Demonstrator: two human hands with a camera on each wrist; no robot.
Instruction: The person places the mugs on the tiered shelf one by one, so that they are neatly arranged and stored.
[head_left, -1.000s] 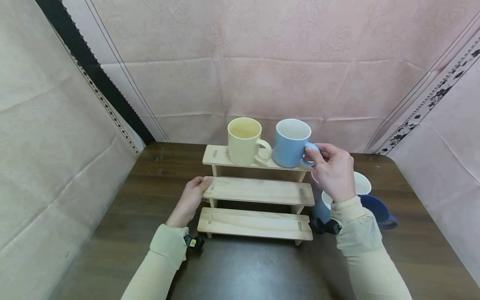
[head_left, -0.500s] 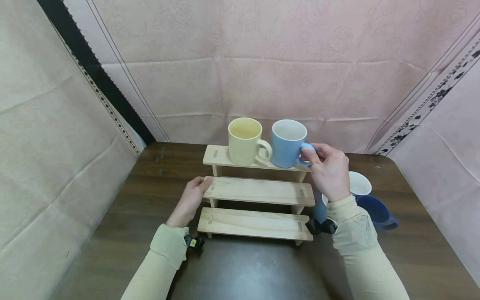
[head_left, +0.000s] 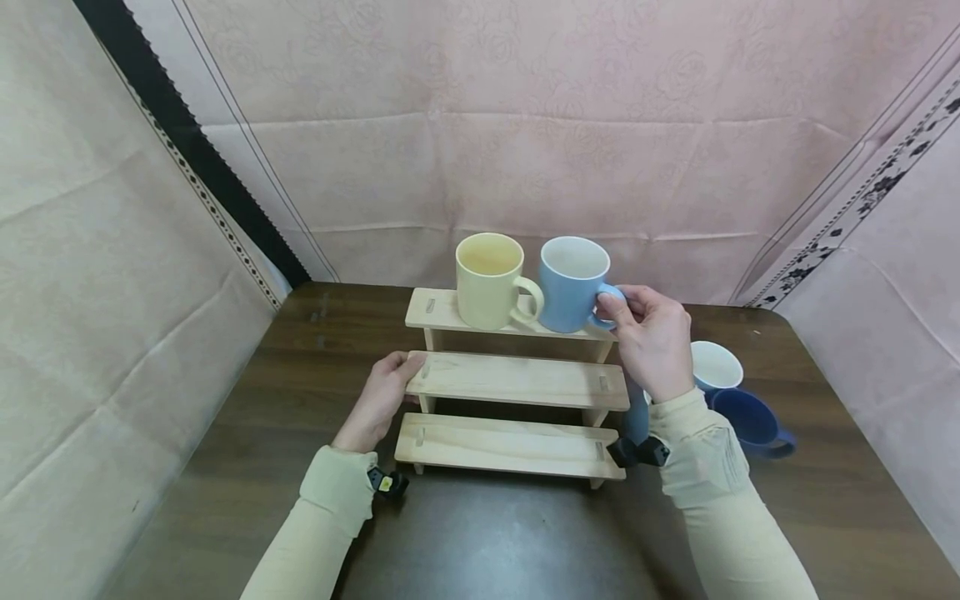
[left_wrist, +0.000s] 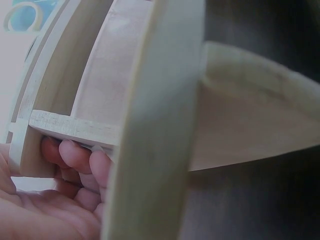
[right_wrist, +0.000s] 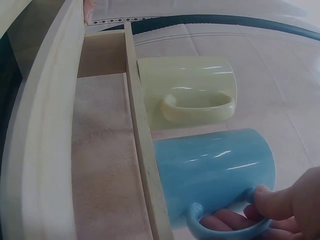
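A light blue mug point(head_left: 570, 292) stands upright on the top tier of a three-tier wooden rack point(head_left: 517, 379), to the right of a pale yellow mug point(head_left: 487, 287). My right hand point(head_left: 654, 340) pinches the blue mug's handle between thumb and fingers, as the right wrist view also shows. My left hand point(head_left: 381, 400) grips the left end of the rack's middle tier. In the left wrist view its fingers point(left_wrist: 75, 156) curl under the wooden side piece, and the thumb lies on top in the head view.
To the right of the rack, a white-lined mug point(head_left: 717, 365) and a dark blue mug point(head_left: 750, 421) sit on the brown table point(head_left: 495, 542). Another blue mug point(head_left: 637, 417) is partly hidden behind my right wrist. Pale cloth point(head_left: 525, 150) hangs behind the table and at both sides.
My right hand has slid the light blue mug a little to the left along the top tier, closer to the yellow mug. The left hand and the rack have stayed put.
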